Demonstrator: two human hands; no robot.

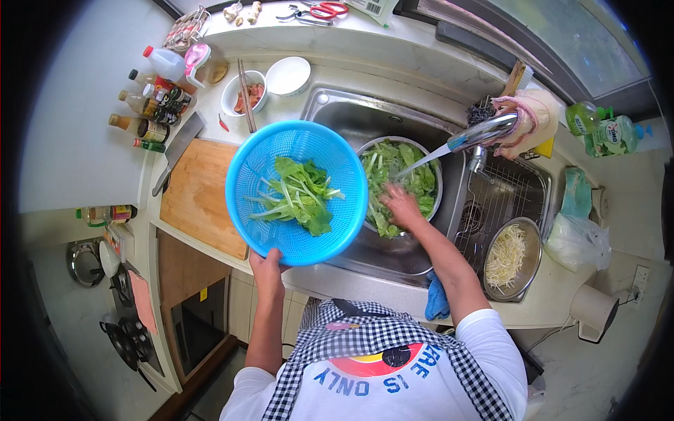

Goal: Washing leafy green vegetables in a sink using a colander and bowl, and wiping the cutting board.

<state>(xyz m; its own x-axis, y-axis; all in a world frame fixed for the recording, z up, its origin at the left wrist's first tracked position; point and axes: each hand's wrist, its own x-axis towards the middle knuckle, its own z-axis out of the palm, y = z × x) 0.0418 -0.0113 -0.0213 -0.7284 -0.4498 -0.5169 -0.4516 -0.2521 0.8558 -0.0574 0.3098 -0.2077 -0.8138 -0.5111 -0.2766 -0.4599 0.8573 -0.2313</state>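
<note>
My left hand (267, 268) grips the near rim of a blue plastic colander (296, 246), thumb over the edge. Some leafy greens (303, 197) with pale stems lie in its bottom. The colander is held above the counter, between a wooden cutting board and the sink. In the left sink basin (363, 260) stands a round metal bowl (438, 189) full of greens (416, 155) and water. My right hand (403, 207) reaches into that bowl, its fingertips among the wet leaves; whether they grasp any is hidden. Water runs from the chrome faucet (482, 130) into the bowl beside the hand.
A cleaver (181, 142) lies along the far left edge of the cutting board (197, 189). Behind are a bowl of meat (226, 100) with chopsticks (245, 94) across it, a white bowl (288, 75) and several bottles (152, 108). A colander of bean sprouts (506, 255) sits over the right basin.
</note>
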